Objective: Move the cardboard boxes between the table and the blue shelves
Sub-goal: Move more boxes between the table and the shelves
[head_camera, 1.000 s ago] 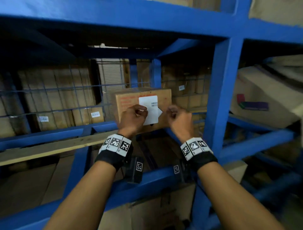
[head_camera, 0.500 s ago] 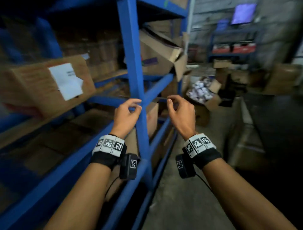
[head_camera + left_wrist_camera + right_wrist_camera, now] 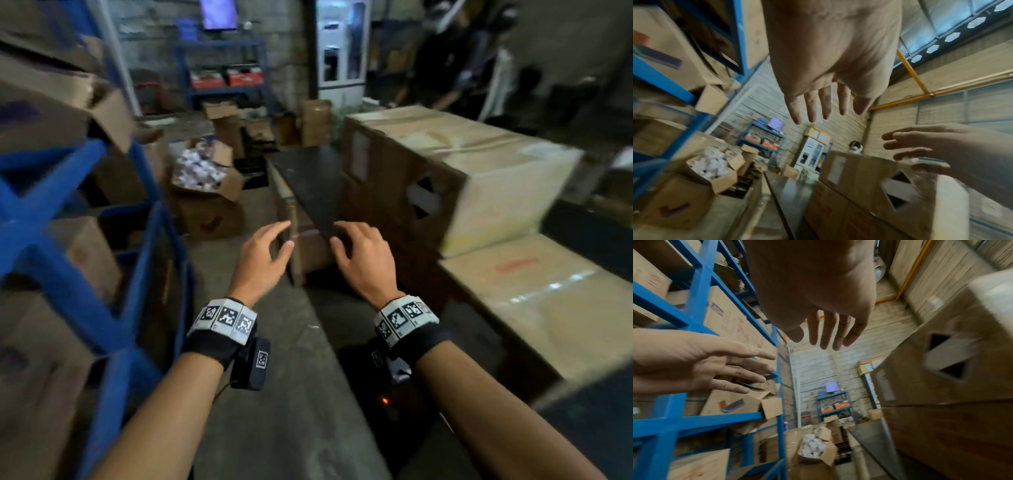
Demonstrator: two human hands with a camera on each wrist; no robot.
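Now, hands: left hand [image 3: 263, 263] and right hand [image 3: 364, 262] are hovering spread, holding nothing.
Boxes: two boxes [image 3: 455, 178] are sitting on the counter [image 3: 308, 178], near the shelves [image 3: 85, 212].
Handling: probably heavy, stiff; grip opposite lower edges.

Both forearms are bare, no sleeves. Each wrist wears a black strap topped by a white band of black square-code tiles [image 3: 226, 319], [image 3: 404, 315]. At six o'clock beneath each hangs a small black camera block [image 3: 255, 364] bearing its own code tag.
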